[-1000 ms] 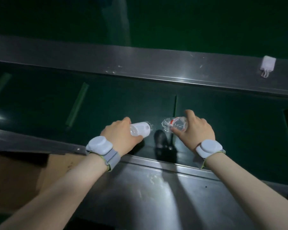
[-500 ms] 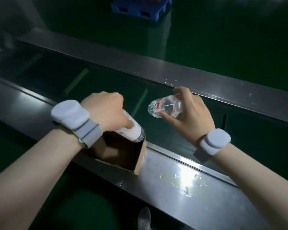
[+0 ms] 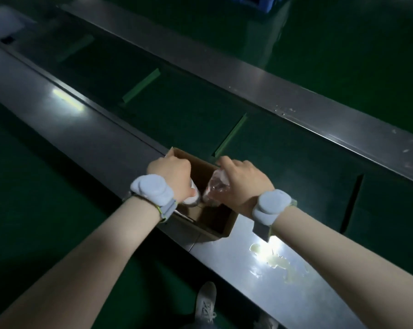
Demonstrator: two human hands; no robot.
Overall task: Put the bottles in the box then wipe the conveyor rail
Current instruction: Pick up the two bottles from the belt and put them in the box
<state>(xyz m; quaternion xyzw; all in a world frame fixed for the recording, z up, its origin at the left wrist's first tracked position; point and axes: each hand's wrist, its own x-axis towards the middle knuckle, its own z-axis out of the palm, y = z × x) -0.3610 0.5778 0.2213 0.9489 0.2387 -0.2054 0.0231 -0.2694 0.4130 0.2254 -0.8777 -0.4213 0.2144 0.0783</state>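
Note:
An open brown cardboard box sits on the near steel conveyor rail. My left hand is shut on a white-labelled bottle, its end pointing down into the box. My right hand grips a clear plastic bottle, held tilted over the box opening, right beside the other bottle. Both hands hang above the box, and my hands and wrists hide most of its inside. A pale wet smear lies on the rail to the right of the box.
The dark green belt with raised green cleats runs diagonally behind the box. A second steel rail borders its far side. A blue pallet stands at the top. My shoe shows on the green floor below.
Both hands have carried their bottles from the belt to above the box and now tip them down into it. The view has swung left along the conveyor.

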